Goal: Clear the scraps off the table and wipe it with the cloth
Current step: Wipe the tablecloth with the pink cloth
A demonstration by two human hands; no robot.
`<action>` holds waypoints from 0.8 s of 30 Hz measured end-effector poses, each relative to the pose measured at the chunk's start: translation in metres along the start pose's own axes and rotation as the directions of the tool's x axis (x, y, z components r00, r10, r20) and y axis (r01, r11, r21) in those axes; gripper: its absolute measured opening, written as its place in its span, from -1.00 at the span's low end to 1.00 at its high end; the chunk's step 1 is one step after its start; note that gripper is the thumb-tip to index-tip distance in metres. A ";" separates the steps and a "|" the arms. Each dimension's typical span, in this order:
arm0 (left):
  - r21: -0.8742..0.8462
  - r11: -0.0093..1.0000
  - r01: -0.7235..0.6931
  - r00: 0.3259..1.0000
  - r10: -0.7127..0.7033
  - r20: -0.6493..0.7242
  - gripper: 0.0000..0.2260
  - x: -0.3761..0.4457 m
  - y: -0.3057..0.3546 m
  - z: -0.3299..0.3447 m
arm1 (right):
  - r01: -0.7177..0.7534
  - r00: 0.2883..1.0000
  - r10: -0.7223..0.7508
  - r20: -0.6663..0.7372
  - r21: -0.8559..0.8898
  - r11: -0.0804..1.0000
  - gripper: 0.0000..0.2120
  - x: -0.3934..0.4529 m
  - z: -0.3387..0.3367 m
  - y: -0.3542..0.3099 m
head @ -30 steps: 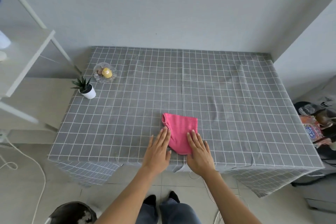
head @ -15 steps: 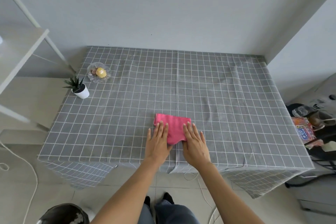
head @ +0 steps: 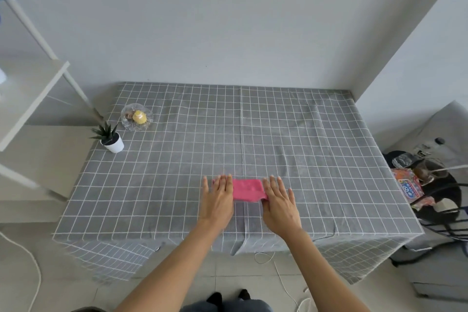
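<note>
A folded pink cloth (head: 247, 189) lies flat on the grey checked tablecloth (head: 304, 149), near the front middle of the table. My left hand (head: 217, 197) lies palm down over the cloth's left end, fingers straight and together. My right hand (head: 279, 201) rests palm down over its right end, covering the lower right corner. Both hands press flat on the cloth rather than gripping it. Only the cloth's middle strip shows between them.
A glass dish (head: 137, 117) with a yellow cupcake stands at the back left, and a small potted plant (head: 110, 138) stands near the left edge. A white shelf frame (head: 38, 88) is at the left. A black stool (head: 440, 197) with clutter stands at the right. Cables lie on the floor.
The cloth has gone from a taller folded shape to a narrower horizontal strip. My hands have spread apart to its two ends and lie farther onto the table.
</note>
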State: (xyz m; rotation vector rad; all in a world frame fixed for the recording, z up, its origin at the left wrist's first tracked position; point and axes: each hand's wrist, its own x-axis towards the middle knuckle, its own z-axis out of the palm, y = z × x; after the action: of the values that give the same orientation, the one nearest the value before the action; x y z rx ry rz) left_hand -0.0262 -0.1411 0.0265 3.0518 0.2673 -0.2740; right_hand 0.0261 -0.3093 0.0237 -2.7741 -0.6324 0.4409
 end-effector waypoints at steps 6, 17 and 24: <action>0.027 0.997 -0.078 0.994 0.080 -0.078 -0.44 0.031 0.037 -0.050 | -0.040 0.991 0.043 -0.129 0.023 0.999 -0.47 0.008 -0.049 0.027; -0.034 0.991 -0.133 0.990 0.131 -0.058 -0.49 0.085 0.163 -0.058 | -0.069 0.991 0.069 -0.113 0.002 0.998 -0.47 0.017 -0.106 0.155; -0.085 0.986 -0.143 0.979 0.128 -0.158 -0.54 0.129 0.248 -0.055 | -0.065 0.990 0.064 -0.127 0.002 0.998 -0.46 0.034 -0.142 0.249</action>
State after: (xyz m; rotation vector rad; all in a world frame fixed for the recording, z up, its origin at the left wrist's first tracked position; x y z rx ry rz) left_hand 0.1522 -0.3584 0.0689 2.9810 0.0766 -0.0192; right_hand 0.1981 -0.5371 0.0678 -2.8039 -0.5150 0.2731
